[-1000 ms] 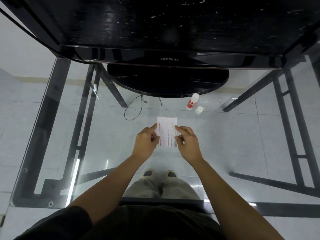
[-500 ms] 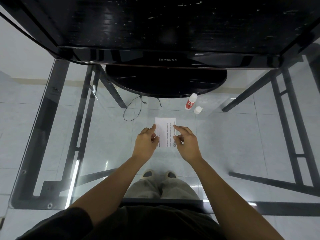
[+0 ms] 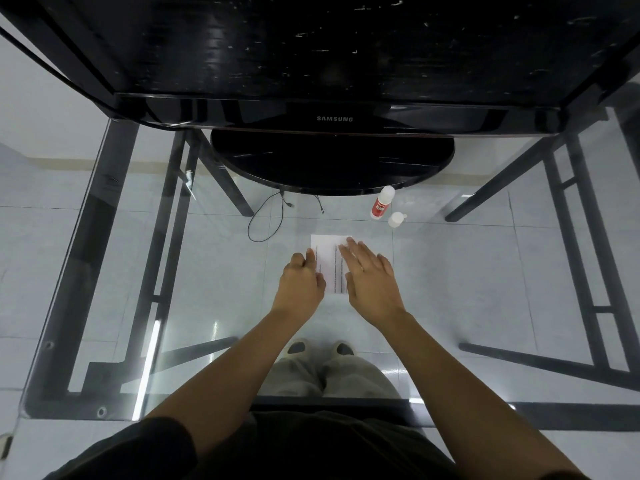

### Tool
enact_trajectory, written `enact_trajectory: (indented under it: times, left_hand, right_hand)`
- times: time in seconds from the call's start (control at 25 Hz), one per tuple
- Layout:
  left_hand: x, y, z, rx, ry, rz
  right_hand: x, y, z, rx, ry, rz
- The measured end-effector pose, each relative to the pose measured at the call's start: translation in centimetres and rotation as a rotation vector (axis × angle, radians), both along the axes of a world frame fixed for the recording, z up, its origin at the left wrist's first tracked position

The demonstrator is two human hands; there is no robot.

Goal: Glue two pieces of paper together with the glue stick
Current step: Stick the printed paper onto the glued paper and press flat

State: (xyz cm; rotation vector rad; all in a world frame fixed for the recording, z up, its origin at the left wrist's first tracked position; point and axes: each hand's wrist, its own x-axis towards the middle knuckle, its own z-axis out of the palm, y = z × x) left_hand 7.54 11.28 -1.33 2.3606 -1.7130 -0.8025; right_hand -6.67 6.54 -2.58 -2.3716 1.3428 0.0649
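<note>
Right hand (image 3: 372,278) lies flat, open, hiding the paper's (image 3: 325,249) right half; left hand (image 3: 300,285) curled at its nine-o'clock edge, grip unclear.

Both hands (image 3: 336,277) rest on the paper (image 3: 327,252).

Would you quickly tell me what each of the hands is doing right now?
Left hand: fingers curled, resting at the left edge of the paper; a grip cannot be told.
Right hand: open, flat on the paper, holding nothing.
</note>
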Motion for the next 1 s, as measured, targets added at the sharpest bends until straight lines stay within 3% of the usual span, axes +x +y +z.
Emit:
enact_trajectory:
  times: [0.16, 0.28, 0.6, 0.8, 1.0]
  left_hand:
    - [-0.6, 1.0, -0.6, -0.021, -0.236, -0.111]
    - [0.0, 1.8, -1.3, -0.01, -0.388, -0.16]
    - [5.0, -2.1, -1.8, -0.106, -0.294, -0.651]
    - [6.1, -1.6, -2.2, -0.084, -0.371, -0.819]
    - [6.4, 1.2, -2.2, -0.1, -0.284, -0.948]
  right_hand:
    - [-0.6, -0.2, -0.7, -0.015, 0.183, 0.145]
    - [-0.8, -0.4, -0.9, -0.009, 0.202, 0.162]
    - [-0.9, -0.8, -0.8, 0.04, 0.171, 0.185]
    - [-0.7, -0.7, -0.7, 0.055, 0.161, 0.167]
    - [-0.8, -0.7, -0.8, 0.028, 0.179, 0.176]
